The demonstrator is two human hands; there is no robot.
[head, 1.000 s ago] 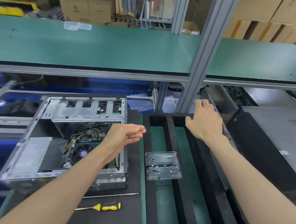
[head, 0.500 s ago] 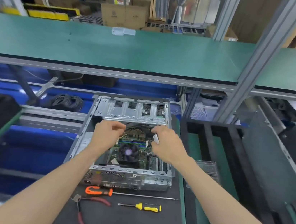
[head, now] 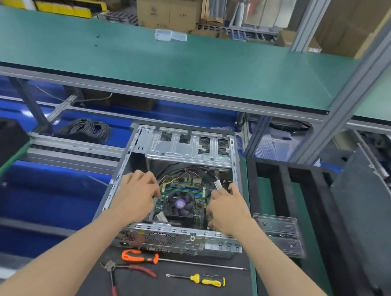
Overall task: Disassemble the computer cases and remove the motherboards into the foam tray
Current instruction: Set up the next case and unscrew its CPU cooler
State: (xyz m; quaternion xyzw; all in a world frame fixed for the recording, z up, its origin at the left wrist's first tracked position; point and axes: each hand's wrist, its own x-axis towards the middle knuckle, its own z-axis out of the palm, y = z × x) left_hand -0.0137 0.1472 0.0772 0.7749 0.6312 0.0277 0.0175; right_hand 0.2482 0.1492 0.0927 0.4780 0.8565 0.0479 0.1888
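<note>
Reaching into the open computer case (head: 179, 185) at frame centre, my left hand (head: 137, 193) and right hand (head: 227, 210) now curl around the motherboard (head: 183, 196) edges, having spread outward; lifting toward the foam tray (head: 284, 184), centre right, seems imminent.

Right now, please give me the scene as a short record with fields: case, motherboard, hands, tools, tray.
case: computer case open, on the black mat
motherboard: motherboard inside the case, fan on top
left hand: left hand inside the case, at the board's left edge
right hand: right hand at the board's right edge; grip unclear
tools: orange screwdriver, pliers, yellow screwdriver in front of the case
tray: foam tray to the right, without a board
</note>
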